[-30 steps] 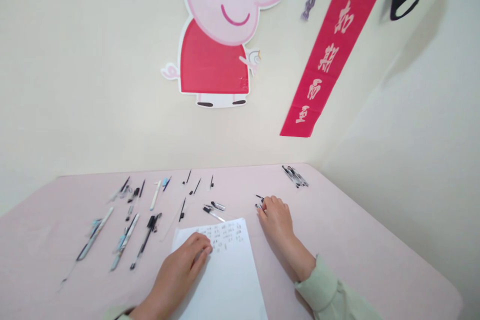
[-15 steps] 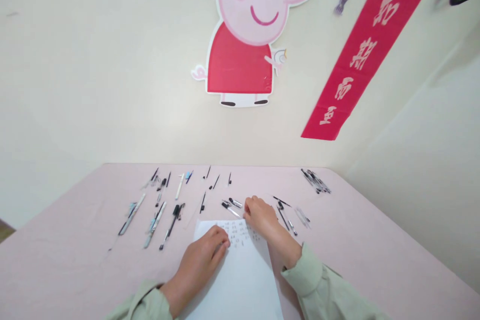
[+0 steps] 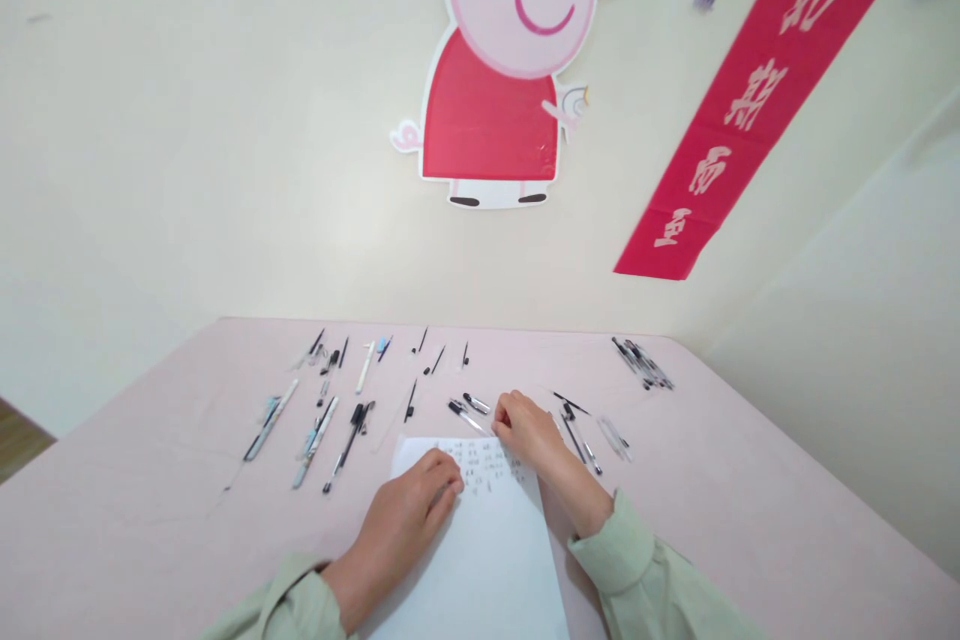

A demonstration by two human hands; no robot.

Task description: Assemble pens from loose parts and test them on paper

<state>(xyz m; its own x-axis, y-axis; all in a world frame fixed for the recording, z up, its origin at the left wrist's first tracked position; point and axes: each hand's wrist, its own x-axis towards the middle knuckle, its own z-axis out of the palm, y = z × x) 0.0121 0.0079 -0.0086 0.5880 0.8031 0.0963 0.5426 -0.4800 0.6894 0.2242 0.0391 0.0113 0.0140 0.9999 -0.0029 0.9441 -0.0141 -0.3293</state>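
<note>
My left hand [image 3: 409, 510] lies on the left part of a white sheet of paper [image 3: 510, 570], its fingers curled in towards the thumb. Whatever may be between those fingertips is hidden. Beyond the sheet's top right corner, my right hand [image 3: 529, 430] is closed in a pinch, and what it holds, if anything, cannot be made out. Just left of the right fingertips lie a clear pen with a black end [image 3: 467, 416] and a short black-and-clear pen piece [image 3: 476, 404]. Rows of small handwriting [image 3: 484, 465] cover the top of the sheet.
Pens and pen parts lie in groups on the pink table cover [image 3: 187, 540]: a black pen [image 3: 347, 445] and a patterned pen [image 3: 315, 445] at left, pen pieces [image 3: 581, 435] right of my wrist. A pile of pens [image 3: 642, 363] is at back right. Behind stands a wall [image 3: 300, 170].
The view has shifted slightly, so the wall pictures sit further right and a little higher. Both hands keep nearly the same place and pose on and beside the paper.
</note>
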